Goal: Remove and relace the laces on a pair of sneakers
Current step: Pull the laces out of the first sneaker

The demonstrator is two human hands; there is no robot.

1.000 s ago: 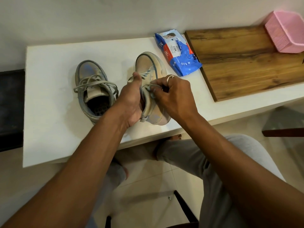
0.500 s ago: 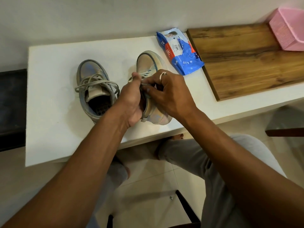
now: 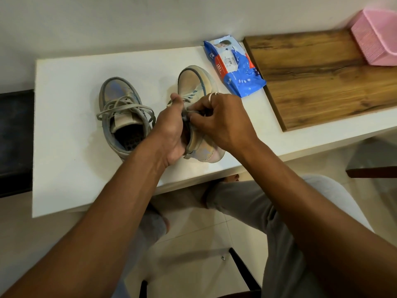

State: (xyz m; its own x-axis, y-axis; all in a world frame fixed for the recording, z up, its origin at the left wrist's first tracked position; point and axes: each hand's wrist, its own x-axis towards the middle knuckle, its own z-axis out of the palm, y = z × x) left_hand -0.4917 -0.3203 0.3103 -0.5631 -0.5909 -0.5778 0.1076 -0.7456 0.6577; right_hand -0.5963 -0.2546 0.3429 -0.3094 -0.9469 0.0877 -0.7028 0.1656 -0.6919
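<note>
Two worn grey-beige sneakers stand on a white table point(image 3: 64, 168). The left sneaker point(image 3: 120, 108) sits alone with its grey laces loose across the tongue. My left hand point(image 3: 169, 130) grips the collar side of the right sneaker point(image 3: 193, 82), thumb up along the eyelets. My right hand point(image 3: 217, 121), a ring on one finger, pinches that shoe's lace point(image 3: 189, 114) near the top eyelets. The hands hide most of the lacing; a few crossings show toward the toe.
A blue wipes packet point(image 3: 232, 67) lies just right of the right sneaker's toe. A wooden board point(image 3: 322, 82) covers the table's right part, with a pink basket point(image 3: 378, 37) on its far corner. My knees sit below the table's front edge. A dark chair point(image 3: 15, 143) stands at left.
My right hand shifted slightly toward the collar, fingers working the lace at the top eyelets. The left hand keeps its grip and both sneakers stay in place.
</note>
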